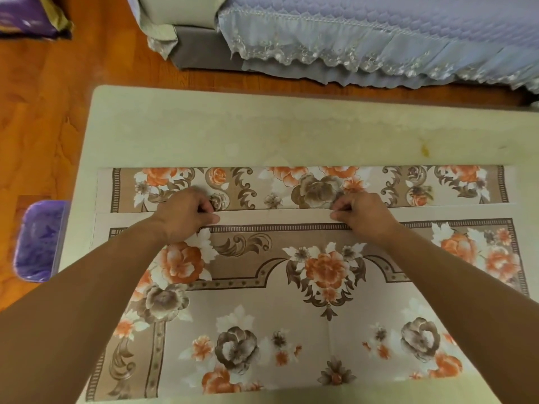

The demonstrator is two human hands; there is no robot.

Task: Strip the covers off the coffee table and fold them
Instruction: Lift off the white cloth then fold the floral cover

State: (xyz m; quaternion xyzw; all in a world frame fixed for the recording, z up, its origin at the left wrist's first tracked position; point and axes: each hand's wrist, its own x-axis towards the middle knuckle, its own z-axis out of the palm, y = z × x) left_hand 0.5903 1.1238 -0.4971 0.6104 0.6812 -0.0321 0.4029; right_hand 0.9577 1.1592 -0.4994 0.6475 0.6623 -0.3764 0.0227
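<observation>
A beige floral cover [291, 301] with orange and brown roses lies flat on the pale coffee table [233, 129]. Its near layer is folded over, so the folded layer's far edge runs across the middle and a strip of the lower layer [291, 185] shows beyond it. My left hand [186, 214] pinches that upper edge left of centre. Right of centre, my right hand [364, 217] pinches the same edge. Both forearms reach over the cover from the near side.
A sofa with a lilac quilted, lace-trimmed cover [379, 33] stands beyond the table. A purple-lined bin [38, 240] sits on the wooden floor [43, 126] at the table's left. The far half of the tabletop is bare, with a yellow stain [425, 150].
</observation>
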